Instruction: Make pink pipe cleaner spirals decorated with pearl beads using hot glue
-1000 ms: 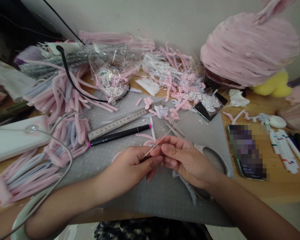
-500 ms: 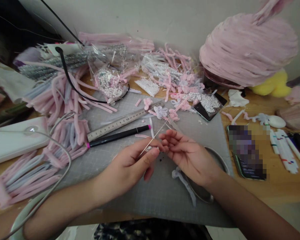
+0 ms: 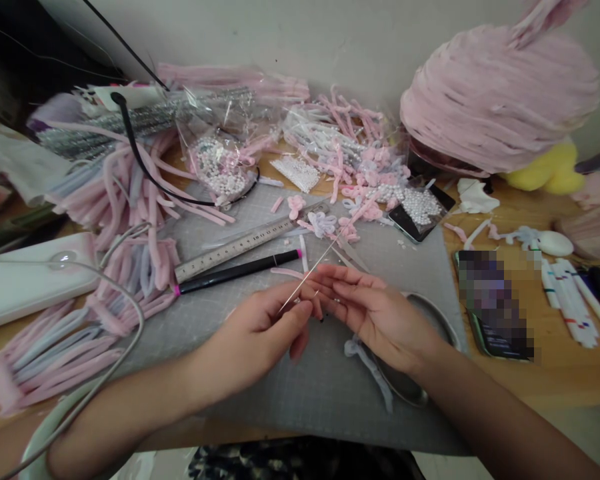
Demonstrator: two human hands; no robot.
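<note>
My left hand (image 3: 270, 323) is closed, thumb against fingers, on a thin pale wire (image 3: 314, 267) that slants up toward the flower pieces. A few tiny pearl-like beads (image 3: 297, 301) show at its fingertips. Palm turned partly upward, my right hand (image 3: 387, 313) has its fingers curled together against the left fingertips; whatever they pinch is too small to make out. Beneath the right hand lies a pair of scissors (image 3: 443, 320), partly covered, with a grey-blue fuzzy stem (image 3: 375, 377) beside its handle. Past the hands are a blue-grey fuzzy flower (image 3: 322, 225) and a pink one (image 3: 295, 206).
A steel ruler (image 3: 245, 247) and a black marker (image 3: 240, 272) lie on the grey cutting mat (image 3: 205, 353). Bags of beads (image 3: 220, 170) stand behind, pink fuzzy stems (image 3: 115, 180) at left. A phone (image 3: 497, 307) and several white pens (image 3: 573, 303) lie right.
My right hand's fingers have moved left and closed in over the left fingertips, and they look more drawn together. The wire and my left hand stay nearly in place.
</note>
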